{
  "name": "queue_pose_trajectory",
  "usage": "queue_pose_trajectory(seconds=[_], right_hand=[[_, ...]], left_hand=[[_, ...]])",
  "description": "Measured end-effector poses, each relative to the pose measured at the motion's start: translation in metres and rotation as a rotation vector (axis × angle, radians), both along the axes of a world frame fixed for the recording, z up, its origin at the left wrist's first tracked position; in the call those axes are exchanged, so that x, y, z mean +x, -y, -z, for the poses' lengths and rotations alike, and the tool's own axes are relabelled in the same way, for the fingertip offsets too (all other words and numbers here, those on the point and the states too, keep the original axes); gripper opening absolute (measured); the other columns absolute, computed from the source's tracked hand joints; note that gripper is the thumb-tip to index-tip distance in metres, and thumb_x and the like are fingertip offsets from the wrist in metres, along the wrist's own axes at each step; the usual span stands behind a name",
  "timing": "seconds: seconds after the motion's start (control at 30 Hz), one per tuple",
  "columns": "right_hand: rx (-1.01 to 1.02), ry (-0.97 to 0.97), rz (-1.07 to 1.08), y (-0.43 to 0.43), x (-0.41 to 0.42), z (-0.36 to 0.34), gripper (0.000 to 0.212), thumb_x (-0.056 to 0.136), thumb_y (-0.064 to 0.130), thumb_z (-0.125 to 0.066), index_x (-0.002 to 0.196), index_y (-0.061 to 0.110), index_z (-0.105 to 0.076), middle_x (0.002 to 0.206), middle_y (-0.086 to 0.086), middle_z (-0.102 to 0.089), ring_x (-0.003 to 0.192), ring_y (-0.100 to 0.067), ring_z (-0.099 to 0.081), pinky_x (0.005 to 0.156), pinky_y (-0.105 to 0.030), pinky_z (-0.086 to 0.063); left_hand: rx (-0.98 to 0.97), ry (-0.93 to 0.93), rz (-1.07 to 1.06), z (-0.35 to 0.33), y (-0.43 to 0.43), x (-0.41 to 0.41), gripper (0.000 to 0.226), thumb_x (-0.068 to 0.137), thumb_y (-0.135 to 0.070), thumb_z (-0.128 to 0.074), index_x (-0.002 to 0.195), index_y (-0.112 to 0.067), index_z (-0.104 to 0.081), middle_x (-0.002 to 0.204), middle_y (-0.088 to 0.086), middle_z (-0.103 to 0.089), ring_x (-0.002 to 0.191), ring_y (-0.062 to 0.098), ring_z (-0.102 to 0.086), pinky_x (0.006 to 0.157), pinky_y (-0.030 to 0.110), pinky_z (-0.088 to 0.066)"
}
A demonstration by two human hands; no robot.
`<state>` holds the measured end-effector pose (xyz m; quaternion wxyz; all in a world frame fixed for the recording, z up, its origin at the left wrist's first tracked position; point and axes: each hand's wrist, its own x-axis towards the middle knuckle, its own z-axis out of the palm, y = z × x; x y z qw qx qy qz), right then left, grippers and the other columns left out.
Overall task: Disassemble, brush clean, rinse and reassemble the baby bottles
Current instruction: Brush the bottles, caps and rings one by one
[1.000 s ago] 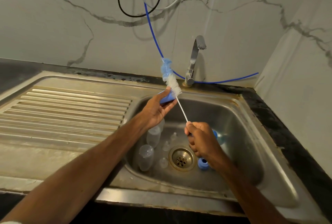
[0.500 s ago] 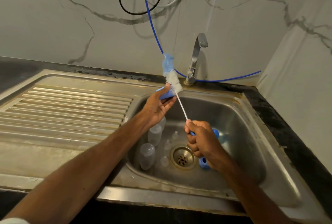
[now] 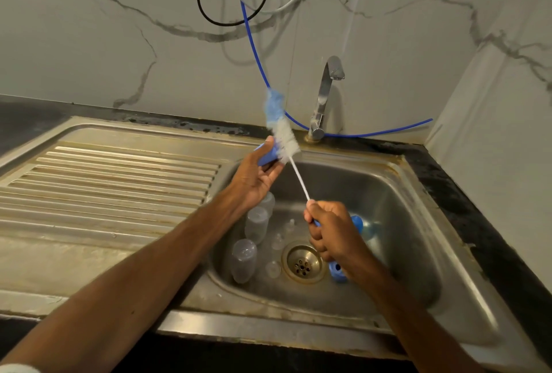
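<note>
Marble-veined wall panels [image 3: 119, 29] back a stainless steel sink [image 3: 388, 193] set into a dark tabletop [image 3: 481, 223], with a ribbed drainboard [image 3: 119, 181] to the left of the basin and a chrome faucet [image 3: 327, 94] at the rear rim. A blue hose [image 3: 254, 44] hangs down the wall and runs behind the faucet. Both hands are raised over the basin. The left hand [image 3: 257, 181] is above the basin's back left corner and grips a blue bottle collar [image 3: 264, 157] between thumb and curled fingers. The right hand [image 3: 331, 232], lower and nearer the drain [image 3: 303, 263], is clenched round the blue handle of a bottle brush [image 3: 285, 141]. The brush's thin white stem slants up and to the left, so that its white bristles lie against the collar and its blue sponge tip stands above the left hand. Whether the bristles pass inside the collar cannot be told. On the basin floor below the left wrist lie clear bottles [image 3: 244, 259], close together. Small clear nipples [image 3: 273, 268] sit between them and the drain. A second blue collar [image 3: 337, 271] lies right of the drain, partly under the right wrist.
</note>
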<state>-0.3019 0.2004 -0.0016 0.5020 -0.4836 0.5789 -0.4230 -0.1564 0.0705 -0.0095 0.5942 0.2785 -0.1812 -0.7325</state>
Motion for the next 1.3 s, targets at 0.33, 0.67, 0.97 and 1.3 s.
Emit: queue_pose_trajectory(seconds=[0.33, 0.67, 0.97, 1.3], right_hand=[[-0.026, 0.004, 0.062, 0.003, -0.005, 0.001, 0.037, 0.109, 0.026, -0.038, 0.075, 0.013, -0.048, 0.046, 0.007, -0.031, 0.034, -0.004, -0.023, 0.036, -0.012, -0.018], [-0.049, -0.008, 0.087, 0.009, -0.001, 0.0, 0.039, 0.108, 0.024, -0.039, 0.072, 0.013, -0.048, 0.045, 0.006, -0.031, 0.032, -0.004, -0.024, 0.035, -0.012, -0.018], [-0.023, -0.011, 0.068, 0.003, -0.004, 0.007, 0.039, 0.108, 0.024, -0.039, 0.072, 0.014, -0.047, 0.045, 0.006, -0.031, 0.032, -0.003, -0.023, 0.035, -0.011, -0.018], [-0.012, -0.011, 0.036, 0.003, 0.003, 0.009, 0.04, 0.108, 0.023, -0.039, 0.07, 0.014, -0.046, 0.044, 0.005, -0.03, 0.031, -0.003, -0.022, 0.036, -0.01, -0.016]], left_hand=[[-0.032, 0.072, 0.074, 0.001, -0.004, -0.005, 0.048, 0.091, -0.02, -0.075, 0.131, -0.004, -0.056, 0.125, 0.022, -0.068, 0.112, 0.033, -0.07, 0.091, 0.047, -0.061], [-0.016, 0.203, 0.11, 0.005, -0.006, -0.01, 0.052, 0.086, -0.035, -0.079, 0.128, -0.011, -0.061, 0.115, 0.014, -0.074, 0.107, 0.026, -0.073, 0.1, 0.052, -0.055], [-0.002, 0.186, 0.063, 0.005, -0.003, -0.005, 0.044, 0.088, -0.035, -0.077, 0.121, -0.01, -0.062, 0.112, 0.014, -0.074, 0.109, 0.028, -0.072, 0.1, 0.043, -0.056], [0.007, 0.214, 0.065, 0.006, 0.001, 0.0, 0.055, 0.084, -0.041, -0.078, 0.127, -0.01, -0.063, 0.112, 0.011, -0.074, 0.103, 0.024, -0.071, 0.093, 0.039, -0.058]])
